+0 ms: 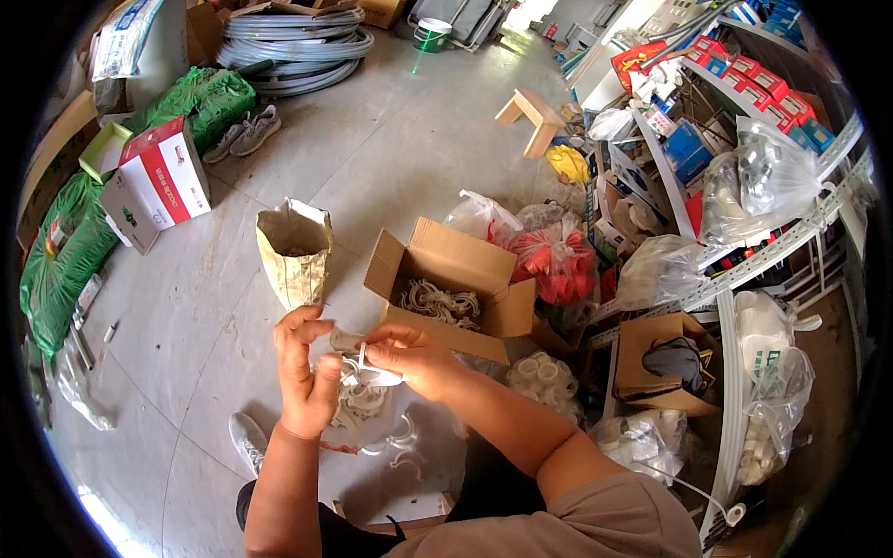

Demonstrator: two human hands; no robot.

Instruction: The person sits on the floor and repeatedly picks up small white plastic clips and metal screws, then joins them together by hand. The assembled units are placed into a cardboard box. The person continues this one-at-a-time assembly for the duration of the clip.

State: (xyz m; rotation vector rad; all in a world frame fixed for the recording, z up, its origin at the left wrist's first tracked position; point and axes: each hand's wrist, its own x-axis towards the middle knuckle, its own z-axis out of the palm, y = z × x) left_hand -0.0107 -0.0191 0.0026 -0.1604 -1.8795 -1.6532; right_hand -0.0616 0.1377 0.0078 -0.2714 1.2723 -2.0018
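In front of my body, my right hand [414, 358] pinches a white plastic pipe clip [379, 377] between thumb and fingers. To its left, my left hand [304, 377] is raised with thumb and fingers apart, and I see nothing held in it. Below both hands lies a clear plastic bag of white pipe clips [361, 405], partly hidden by them. A few loose clips [403, 437] are on the floor beside the bag. Just beyond stands an open cardboard box [456, 256] with more white clips [439, 303] inside. An open yellowish paper sack [296, 260] stands beyond my left hand.
Shelving [735, 372] with bags and boxes lines the right side. Bags of red [553, 265] and white fittings [544, 381] crowd its foot. A wooden stool [535, 121] stands farther off. At left are a white-and-red carton [172, 177], green sacks [70, 256] and coiled pipe [293, 46].
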